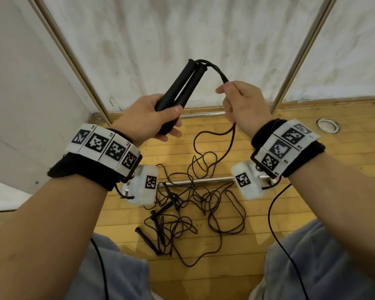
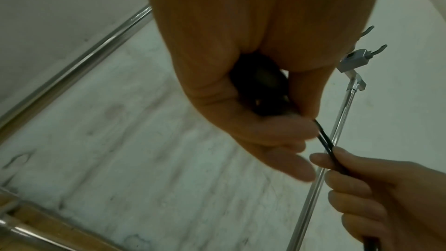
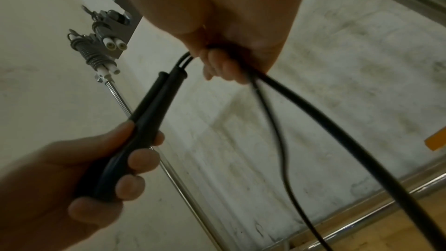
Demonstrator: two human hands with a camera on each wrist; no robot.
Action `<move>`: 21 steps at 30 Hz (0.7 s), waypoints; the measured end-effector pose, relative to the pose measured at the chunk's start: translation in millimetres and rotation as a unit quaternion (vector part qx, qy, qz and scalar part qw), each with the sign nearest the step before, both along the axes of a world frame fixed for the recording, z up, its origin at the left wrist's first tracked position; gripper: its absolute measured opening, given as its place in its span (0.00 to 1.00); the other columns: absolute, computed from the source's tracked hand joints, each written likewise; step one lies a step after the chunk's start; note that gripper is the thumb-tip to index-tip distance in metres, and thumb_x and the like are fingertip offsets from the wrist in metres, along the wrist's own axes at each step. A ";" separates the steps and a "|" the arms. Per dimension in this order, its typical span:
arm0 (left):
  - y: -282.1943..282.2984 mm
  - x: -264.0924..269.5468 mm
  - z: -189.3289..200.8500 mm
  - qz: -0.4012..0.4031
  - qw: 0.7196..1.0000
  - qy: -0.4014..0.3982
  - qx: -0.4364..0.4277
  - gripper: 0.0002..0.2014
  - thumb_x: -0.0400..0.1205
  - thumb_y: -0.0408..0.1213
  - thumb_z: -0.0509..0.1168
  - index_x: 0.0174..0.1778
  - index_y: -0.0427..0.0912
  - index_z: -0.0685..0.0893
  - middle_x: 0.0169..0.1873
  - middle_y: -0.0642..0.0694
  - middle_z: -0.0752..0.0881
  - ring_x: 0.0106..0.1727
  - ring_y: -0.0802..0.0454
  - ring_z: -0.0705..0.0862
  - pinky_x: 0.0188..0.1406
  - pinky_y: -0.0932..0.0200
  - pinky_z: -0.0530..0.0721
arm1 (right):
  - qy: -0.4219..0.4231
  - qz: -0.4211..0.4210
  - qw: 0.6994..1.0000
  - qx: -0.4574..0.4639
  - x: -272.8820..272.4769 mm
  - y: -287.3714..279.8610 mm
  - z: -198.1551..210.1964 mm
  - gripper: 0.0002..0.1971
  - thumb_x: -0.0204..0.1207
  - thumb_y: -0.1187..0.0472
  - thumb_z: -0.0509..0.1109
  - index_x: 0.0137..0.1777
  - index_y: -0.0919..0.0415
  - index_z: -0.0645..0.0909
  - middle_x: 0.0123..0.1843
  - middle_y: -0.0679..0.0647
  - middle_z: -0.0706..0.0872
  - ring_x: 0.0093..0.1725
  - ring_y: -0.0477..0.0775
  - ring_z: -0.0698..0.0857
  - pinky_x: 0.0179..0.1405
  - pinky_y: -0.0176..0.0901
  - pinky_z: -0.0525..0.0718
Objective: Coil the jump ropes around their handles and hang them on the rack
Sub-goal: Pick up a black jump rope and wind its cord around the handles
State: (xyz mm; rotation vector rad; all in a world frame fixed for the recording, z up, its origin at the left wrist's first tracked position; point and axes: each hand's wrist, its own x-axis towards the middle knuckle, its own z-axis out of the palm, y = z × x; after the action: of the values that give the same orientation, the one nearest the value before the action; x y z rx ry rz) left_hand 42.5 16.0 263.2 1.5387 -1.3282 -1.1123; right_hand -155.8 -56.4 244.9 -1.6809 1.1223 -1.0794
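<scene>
My left hand (image 1: pixel 147 118) grips both handles (image 1: pixel 182 87); right hand (image 1: pixel 240 105) pinches the cord (image 1: pixel 220 72), whose floor tangle may snag.

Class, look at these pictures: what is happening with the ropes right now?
A person is starting on one jump rope. The left hand grips both black handles together, and the right hand holds the doubled cord just past their tips. No turns are wound on yet. More ropes lie tangled on the wooden floor. One coiled rope already hangs on the rack's hooks.
</scene>
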 end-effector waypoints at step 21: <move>-12.3 -22.8 -3.1 0.158 0.976 0.143 -0.044 0.12 0.74 0.38 0.75 0.49 0.38 0.83 0.35 0.47 0.88 0.31 0.55 0.87 0.24 0.65 0.80 | 0.000 0.034 0.999 0.041 35.2 24.7 -20.4 0.19 0.85 0.52 0.57 0.35 0.55 0.81 0.22 0.47 0.76 0.19 0.43 0.76 0.23 0.35 0.76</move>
State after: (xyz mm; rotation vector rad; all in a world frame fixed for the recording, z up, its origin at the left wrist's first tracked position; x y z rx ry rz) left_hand 19.7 3.7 260.1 1.4038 -0.8910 -1.0116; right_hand -120.6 -31.7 224.6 -1.6429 1.0870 -0.9773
